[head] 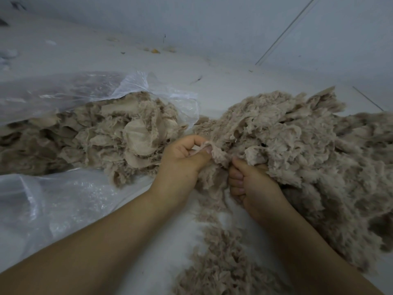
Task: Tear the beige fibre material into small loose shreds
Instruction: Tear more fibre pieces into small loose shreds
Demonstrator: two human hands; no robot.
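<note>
A piece of beige fibre material [217,153] is stretched between my two hands at the centre of the view. My left hand [180,160] pinches its upper end between thumb and curled fingers. My right hand [248,184] grips its lower end with the fingers curled round it. A large fluffy heap of beige shreds [308,158] lies to the right, touching my right hand. A trail of shreds [223,262] runs down between my forearms. Coarser beige fabric pieces [110,137] fill an open clear plastic bag [63,201] at the left.
Everything lies on a pale grey floor [223,67]. A wall [234,22] rises at the back, with small yellowish scraps [155,51] along its foot. A thin dark line [285,33] runs diagonally at the upper right.
</note>
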